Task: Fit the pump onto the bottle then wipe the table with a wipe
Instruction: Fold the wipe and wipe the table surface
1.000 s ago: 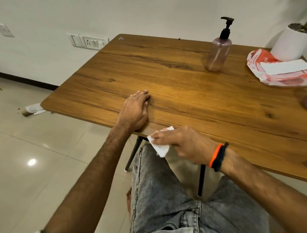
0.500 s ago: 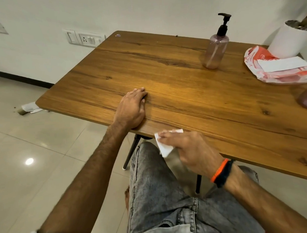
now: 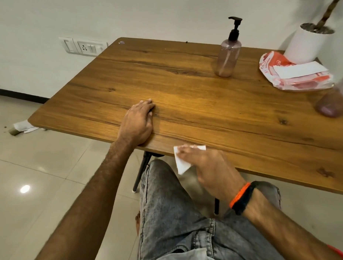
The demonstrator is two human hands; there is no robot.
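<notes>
Wooden counter [image 3: 185, 101] mostly unwiped; right hand [image 3: 213, 167] pinched wipe [image 3: 181, 163] at edge, left hand [image 3: 137, 123] flat, fingers straight. Advise overlapping strokes.

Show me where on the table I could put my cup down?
The big bare patch of table lies between the left hand at the near edge and the pump bottle at the back. The back left corner is bare too. The right side is crowded: wipe packet, white pot, another bottle.

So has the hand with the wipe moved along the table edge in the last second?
Yes. The right hand with the wipe has slid rightward along the table edge, away from the resting left hand.
</notes>
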